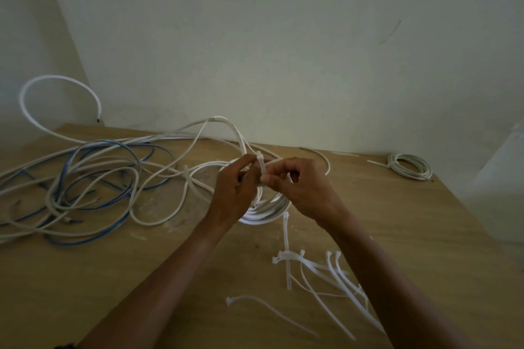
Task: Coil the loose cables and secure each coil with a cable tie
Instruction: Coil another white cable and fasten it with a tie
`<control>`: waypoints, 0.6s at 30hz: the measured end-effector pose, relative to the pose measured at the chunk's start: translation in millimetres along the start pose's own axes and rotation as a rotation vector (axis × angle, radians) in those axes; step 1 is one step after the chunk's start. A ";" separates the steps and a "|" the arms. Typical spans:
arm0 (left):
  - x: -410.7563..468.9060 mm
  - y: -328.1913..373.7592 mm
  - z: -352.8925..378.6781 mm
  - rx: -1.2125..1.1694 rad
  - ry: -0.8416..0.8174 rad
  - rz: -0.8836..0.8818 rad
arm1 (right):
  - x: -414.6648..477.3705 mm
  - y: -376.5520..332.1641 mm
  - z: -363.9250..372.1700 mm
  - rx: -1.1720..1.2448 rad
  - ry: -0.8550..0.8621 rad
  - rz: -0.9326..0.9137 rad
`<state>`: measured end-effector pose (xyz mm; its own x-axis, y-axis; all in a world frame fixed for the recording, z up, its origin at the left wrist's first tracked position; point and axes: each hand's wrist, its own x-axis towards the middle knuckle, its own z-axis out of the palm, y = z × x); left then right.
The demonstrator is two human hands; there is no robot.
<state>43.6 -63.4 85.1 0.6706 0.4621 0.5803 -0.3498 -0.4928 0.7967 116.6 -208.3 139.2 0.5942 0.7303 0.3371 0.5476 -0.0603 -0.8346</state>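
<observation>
A coil of white cable [266, 211] lies on the wooden table [113, 278] in the middle of the view. Both hands are over its far side. My left hand [234, 193] and my right hand [300, 190] pinch a white cable tie [261, 166] that stands upright between their fingertips, against the coil. Whether the tie is closed round the coil is hidden by my fingers. A loose white cable end [195, 187] runs off the coil to the left.
A tangle of blue and white cables [79, 187] covers the table's left part. Several spare white cable ties [320, 275] lie at the front right. A small tied white coil [409, 166] sits at the far right corner. A wall [283, 51] stands behind the table.
</observation>
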 end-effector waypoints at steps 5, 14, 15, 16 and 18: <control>2.5 1.2 -1.0 0.051 0.021 0.023 | -0.1 -2.2 -0.4 0.047 -0.004 0.012; 1.7 6.1 -7.5 0.175 -0.100 0.126 | 4.4 0.4 -12.3 -0.011 0.004 0.061; 0.1 8.5 -7.2 0.184 -0.138 0.143 | 7.6 0.2 -16.8 -0.025 0.089 0.038; -1.6 10.8 -6.4 0.186 -0.183 0.150 | 10.4 0.9 -20.9 -0.040 0.154 0.021; -3.8 13.0 -2.8 0.174 -0.265 0.142 | 13.1 2.1 -26.7 -0.047 0.110 0.044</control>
<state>34.7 -69.5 93.8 0.7779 0.1834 0.6011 -0.3505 -0.6673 0.6572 141.3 -217.0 153.5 0.6776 0.6476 0.3484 0.5450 -0.1241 -0.8292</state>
